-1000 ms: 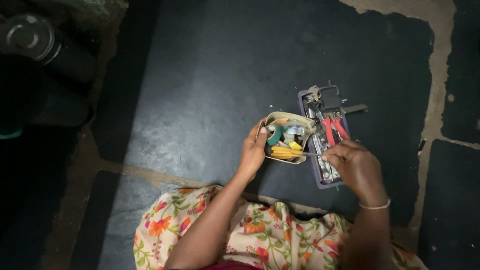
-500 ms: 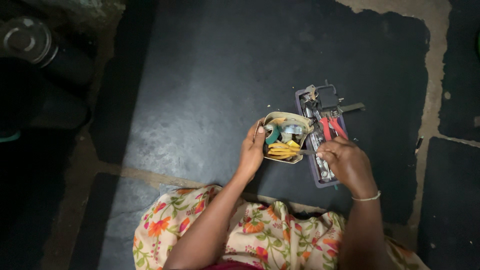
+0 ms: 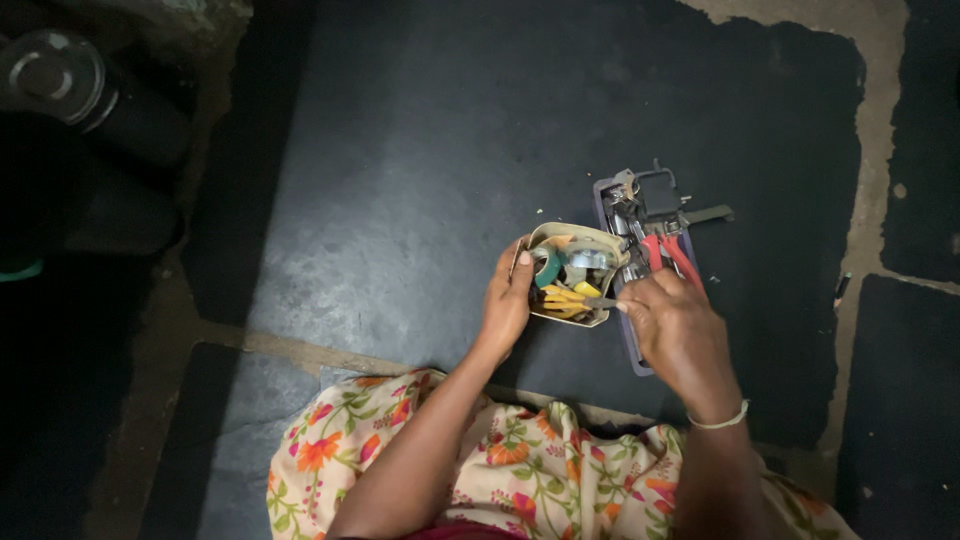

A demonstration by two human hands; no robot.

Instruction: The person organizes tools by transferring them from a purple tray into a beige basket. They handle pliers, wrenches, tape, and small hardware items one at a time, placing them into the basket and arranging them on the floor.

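Dark stone floor (image 3: 420, 150). At centre, the left hand (image 3: 507, 300) grips a small box (image 3: 570, 275) full of bits; the right hand (image 3: 675, 330) pinches a thin metal tool (image 3: 600, 302) over its rim. A tray (image 3: 640, 250) of tools lies beside it, still full.

Dim light is falling on a floor of dark stone slabs (image 3: 420, 160) with pale, sandy joints (image 3: 870, 140) running between them. Dark round containers (image 3: 70, 90) are sitting in shadow at upper left.

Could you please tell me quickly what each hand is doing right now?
Left hand: closed around the small beige container of tools.
Right hand: fingers pinching a thin metal tool.
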